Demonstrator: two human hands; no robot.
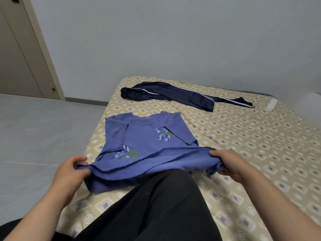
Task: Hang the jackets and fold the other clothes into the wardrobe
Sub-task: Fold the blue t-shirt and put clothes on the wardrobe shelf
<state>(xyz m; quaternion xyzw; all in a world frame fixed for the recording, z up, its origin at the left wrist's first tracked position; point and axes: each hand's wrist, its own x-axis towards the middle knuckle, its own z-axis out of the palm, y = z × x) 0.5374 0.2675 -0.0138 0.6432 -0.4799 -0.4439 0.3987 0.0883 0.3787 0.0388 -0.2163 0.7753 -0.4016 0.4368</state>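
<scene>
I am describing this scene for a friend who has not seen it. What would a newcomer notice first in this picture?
The eye falls first on the blue T-shirt spread on the near part of the bed, its lower edge gripped by the left hand and the right hand. Behind it, near the far edge of the bed, lies a crumpled dark blue garment with white stripes.

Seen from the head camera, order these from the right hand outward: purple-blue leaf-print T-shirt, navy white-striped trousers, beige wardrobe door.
1. Purple-blue leaf-print T-shirt: held by right hand.
2. Navy white-striped trousers: across the bed.
3. Beige wardrobe door: far left.
</scene>
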